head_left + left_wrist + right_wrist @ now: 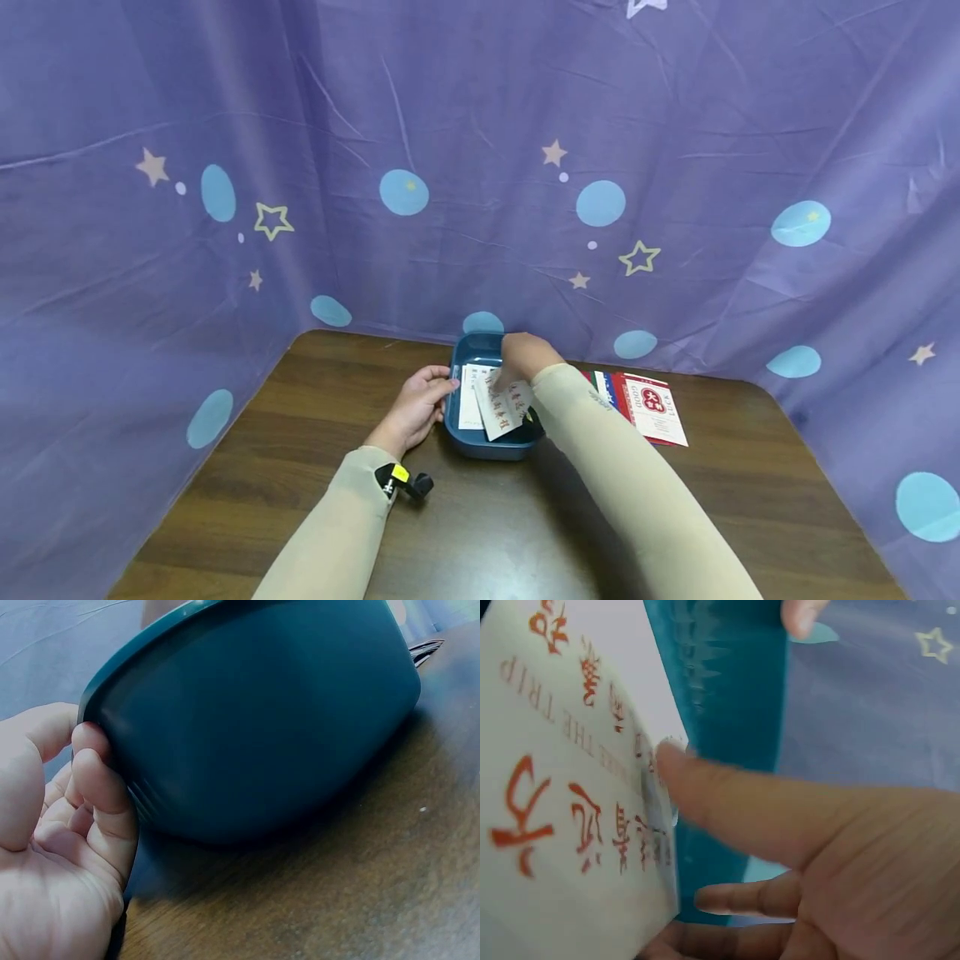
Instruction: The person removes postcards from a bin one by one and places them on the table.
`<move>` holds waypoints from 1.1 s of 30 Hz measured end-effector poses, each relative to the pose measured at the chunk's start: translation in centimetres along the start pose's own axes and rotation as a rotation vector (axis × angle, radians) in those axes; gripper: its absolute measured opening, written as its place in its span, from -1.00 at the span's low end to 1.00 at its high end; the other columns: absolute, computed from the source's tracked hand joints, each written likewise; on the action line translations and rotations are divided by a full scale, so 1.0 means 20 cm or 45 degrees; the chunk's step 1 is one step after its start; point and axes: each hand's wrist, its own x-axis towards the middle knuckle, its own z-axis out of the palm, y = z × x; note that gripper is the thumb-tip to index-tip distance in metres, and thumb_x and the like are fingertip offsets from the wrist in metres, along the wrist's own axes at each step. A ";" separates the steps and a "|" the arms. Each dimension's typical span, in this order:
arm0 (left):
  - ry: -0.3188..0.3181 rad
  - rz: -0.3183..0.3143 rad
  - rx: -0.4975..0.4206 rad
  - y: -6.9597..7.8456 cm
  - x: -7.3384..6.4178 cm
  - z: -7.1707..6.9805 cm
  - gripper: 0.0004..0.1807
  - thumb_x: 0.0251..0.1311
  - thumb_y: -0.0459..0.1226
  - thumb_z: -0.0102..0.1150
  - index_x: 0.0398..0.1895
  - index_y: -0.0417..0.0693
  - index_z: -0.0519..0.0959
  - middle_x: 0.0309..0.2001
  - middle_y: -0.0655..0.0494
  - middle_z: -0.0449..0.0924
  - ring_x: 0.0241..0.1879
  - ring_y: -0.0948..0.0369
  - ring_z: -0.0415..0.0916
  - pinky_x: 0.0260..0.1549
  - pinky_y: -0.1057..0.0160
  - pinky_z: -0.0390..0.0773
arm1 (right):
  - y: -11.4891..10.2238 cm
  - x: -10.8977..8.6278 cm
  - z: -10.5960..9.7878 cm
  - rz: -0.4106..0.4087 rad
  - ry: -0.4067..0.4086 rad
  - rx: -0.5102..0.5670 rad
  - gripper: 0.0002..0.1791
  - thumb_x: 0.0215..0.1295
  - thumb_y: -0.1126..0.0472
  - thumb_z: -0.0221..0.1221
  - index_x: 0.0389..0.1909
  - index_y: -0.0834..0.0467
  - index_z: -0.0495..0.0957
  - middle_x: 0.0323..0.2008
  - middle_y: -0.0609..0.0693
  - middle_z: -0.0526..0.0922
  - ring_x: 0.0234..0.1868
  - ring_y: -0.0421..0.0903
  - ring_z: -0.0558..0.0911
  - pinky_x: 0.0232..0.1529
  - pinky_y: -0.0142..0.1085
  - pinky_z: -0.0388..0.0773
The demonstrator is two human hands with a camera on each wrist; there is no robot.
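Observation:
A deep blue-green plastic bin (491, 451) stands on the table. My left hand (414, 406) pinches its left rim, thumb on top and fingertips against the outer wall (255, 727). Over the bin, my right hand (527, 355) holds a pale card (505, 410) with red Chinese characters. The right wrist view shows the thumb pressed on this card (562, 787), with the other fingers behind it. Beneath, inside the bin, lies a white card (468, 410) with dark print. The right forearm covers part of the bin's right side.
Right of the bin, a fanned group of red, blue and white cards (654, 408) lies on the wooden table (465, 533), partly behind the right sleeve. A purple curtain (480, 125) with stars and blue spots hangs along the table's back and sides.

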 end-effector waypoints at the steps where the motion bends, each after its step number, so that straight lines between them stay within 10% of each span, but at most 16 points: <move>1: -0.001 0.000 -0.003 0.00 0.00 0.00 -0.67 0.56 -0.43 0.24 0.26 -0.26 0.41 -0.42 0.23 0.59 -0.62 0.37 0.36 -0.69 0.48 0.46 | -0.01 0.01 0.01 0.004 -0.003 -0.015 -0.38 0.20 0.01 0.72 0.16 0.22 0.74 0.04 0.09 0.84 -0.04 -0.01 0.76 0.22 -0.06 0.82; 11: -0.008 -0.010 0.030 0.01 0.01 0.02 -0.57 0.57 -0.42 0.26 0.35 -0.35 0.37 -0.39 0.20 0.60 -0.62 0.37 0.36 -0.71 0.48 0.46 | -0.01 0.07 -0.01 0.110 -0.048 0.139 -0.60 0.40 0.30 0.54 0.19 0.27 0.71 0.18 0.14 0.80 0.04 0.02 0.74 0.18 -0.06 0.83; 16: -0.002 -0.007 0.053 0.02 0.01 0.01 -0.61 0.55 -0.41 0.28 0.30 -0.29 0.40 -0.39 0.20 0.60 -0.62 0.36 0.35 -0.70 0.47 0.45 | 0.13 0.26 0.05 0.042 -0.086 0.141 -0.69 0.38 0.17 0.58 -0.01 0.23 0.76 0.01 0.05 0.79 -0.09 -0.06 0.70 0.03 -0.17 0.81; 22: -0.002 -0.021 0.048 0.01 0.01 -0.01 -0.55 0.56 -0.41 0.26 0.37 -0.35 0.36 -0.37 0.22 0.62 -0.59 0.35 0.35 -0.67 0.46 0.45 | 0.13 0.05 -0.07 -0.048 0.025 0.319 -0.61 0.40 0.24 0.53 -0.58 0.13 0.58 -0.50 -0.06 0.54 -0.41 -0.12 0.47 -0.31 -0.30 0.55; 26: 0.001 -0.017 0.028 0.01 0.00 0.00 -0.59 0.56 -0.42 0.26 0.33 -0.32 0.39 -0.38 0.21 0.62 -0.60 0.35 0.36 -0.67 0.46 0.44 | 0.24 -0.03 -0.09 -0.073 0.144 0.582 -0.86 0.41 0.25 0.52 -0.26 0.23 0.76 -0.38 -0.01 0.68 -0.33 -0.10 0.59 -0.25 -0.27 0.61; 33: 0.000 -0.027 0.021 0.02 0.00 0.01 -0.65 0.58 -0.42 0.25 0.28 -0.25 0.40 -0.38 0.21 0.63 -0.61 0.36 0.37 -0.67 0.46 0.43 | 0.47 -0.14 -0.04 -0.047 0.208 0.821 -0.62 0.51 0.15 0.46 0.22 0.22 0.72 -0.16 0.09 0.70 -0.15 -0.03 0.62 -0.10 -0.20 0.64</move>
